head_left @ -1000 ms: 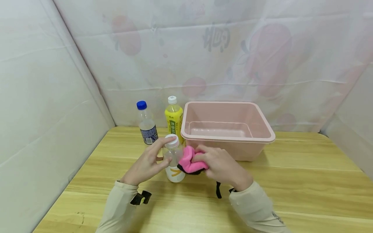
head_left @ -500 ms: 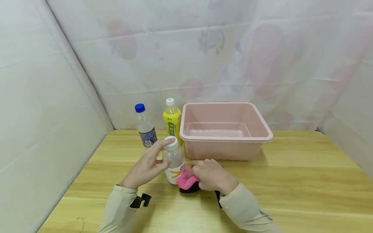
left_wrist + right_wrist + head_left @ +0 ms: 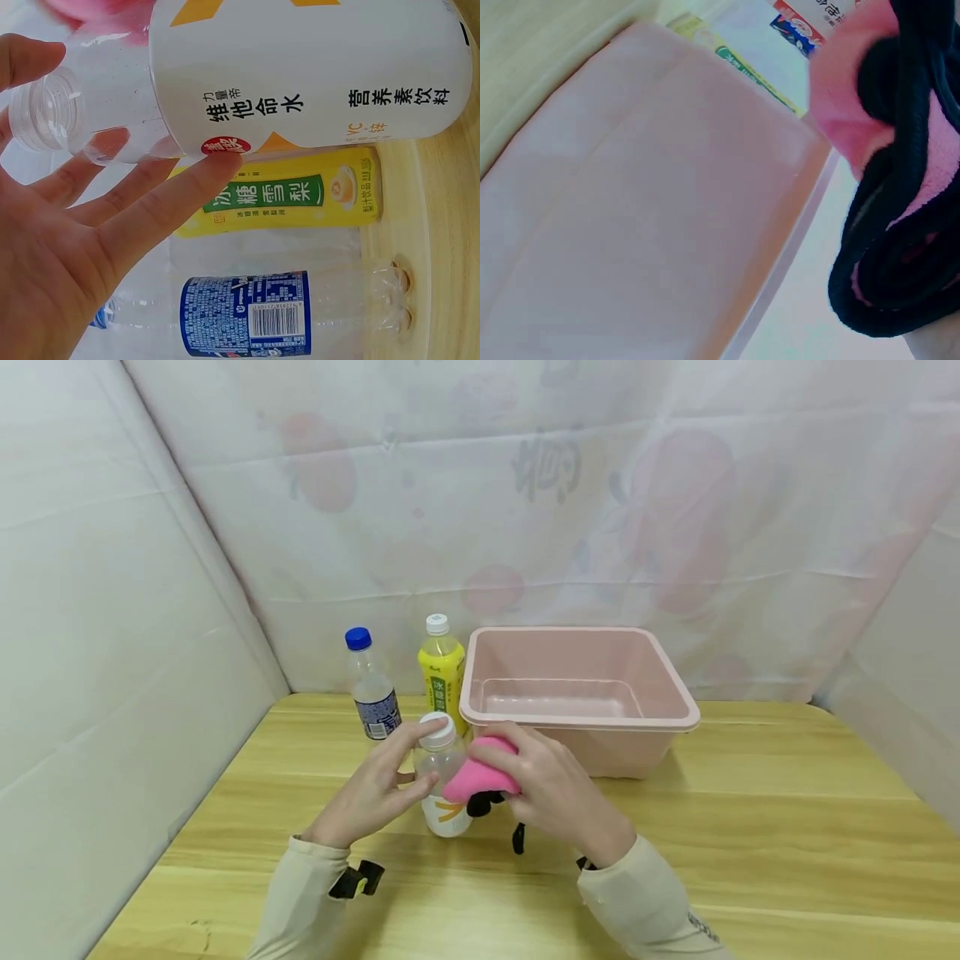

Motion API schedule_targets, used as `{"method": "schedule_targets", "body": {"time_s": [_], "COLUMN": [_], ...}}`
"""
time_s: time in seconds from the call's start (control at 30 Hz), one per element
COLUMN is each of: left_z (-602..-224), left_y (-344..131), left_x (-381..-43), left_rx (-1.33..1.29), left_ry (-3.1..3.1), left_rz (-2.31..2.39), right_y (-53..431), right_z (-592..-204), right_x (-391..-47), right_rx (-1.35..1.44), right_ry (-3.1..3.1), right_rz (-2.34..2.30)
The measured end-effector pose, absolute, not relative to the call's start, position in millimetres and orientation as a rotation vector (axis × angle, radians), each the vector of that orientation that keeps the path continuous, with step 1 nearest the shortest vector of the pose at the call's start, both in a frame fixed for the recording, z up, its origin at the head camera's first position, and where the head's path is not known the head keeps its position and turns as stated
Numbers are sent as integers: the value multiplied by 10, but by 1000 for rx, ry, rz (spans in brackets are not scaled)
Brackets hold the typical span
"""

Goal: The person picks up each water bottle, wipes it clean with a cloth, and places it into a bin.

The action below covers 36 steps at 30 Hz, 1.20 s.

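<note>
Wiping a bottle looks to be the step in hand: the clear bottle (image 3: 445,781) with the white cap stands upright on the bench (image 3: 750,827), just in front of the pink tub's (image 3: 577,720) left corner. On its left side the left hand (image 3: 372,792) steadies it, fingers (image 3: 169,196) nearly straight, index tip on the cap, thumb and another fingertip pressed to the clear wall above the label. On its right side the right hand (image 3: 551,789) has its fingers curled around a pink cloth (image 3: 476,775) with black edging, pressed to the bottle's shoulder. The next move, by my read, calls for firm bracing while the cloth rubs. Behind stand a blue-capped bottle (image 3: 370,684) and a yellow bottle (image 3: 442,674).
</note>
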<state>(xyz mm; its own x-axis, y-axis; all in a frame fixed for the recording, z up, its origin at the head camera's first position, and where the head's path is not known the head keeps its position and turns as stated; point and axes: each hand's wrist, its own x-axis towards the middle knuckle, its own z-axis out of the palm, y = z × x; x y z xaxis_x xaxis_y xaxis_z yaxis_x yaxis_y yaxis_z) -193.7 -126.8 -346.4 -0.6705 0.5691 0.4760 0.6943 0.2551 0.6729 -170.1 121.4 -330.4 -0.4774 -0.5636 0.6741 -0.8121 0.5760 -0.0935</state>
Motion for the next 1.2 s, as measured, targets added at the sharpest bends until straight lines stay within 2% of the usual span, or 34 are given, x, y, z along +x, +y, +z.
{"method": "schedule_targets", "body": {"time_s": [0.27,0.57,0.97,1.2], "left_z": [-3474,-3481,-3473,-3463], "left_y": [-1273,-1273,-1277,-1267], "left_x": [-1944,-1958,-1959,-1948], "left_rx": [-1247,-1269,-1243,-1201], "left_ry": [-2333,-2306,-2326,-2372], "left_rz": [-1358,-1374,-1367,-1340], "right_y": [1187,1164,1238,1270], "right_z": [-3298,-3298,-3288,-3411], "right_x": [-1724,-1736,-1701,-1737], "right_rx": [1022,1040,1037,1091], "right_ry": [-1978,-1921,-2209,-2544], "right_rz": [778,804,591,335]}}
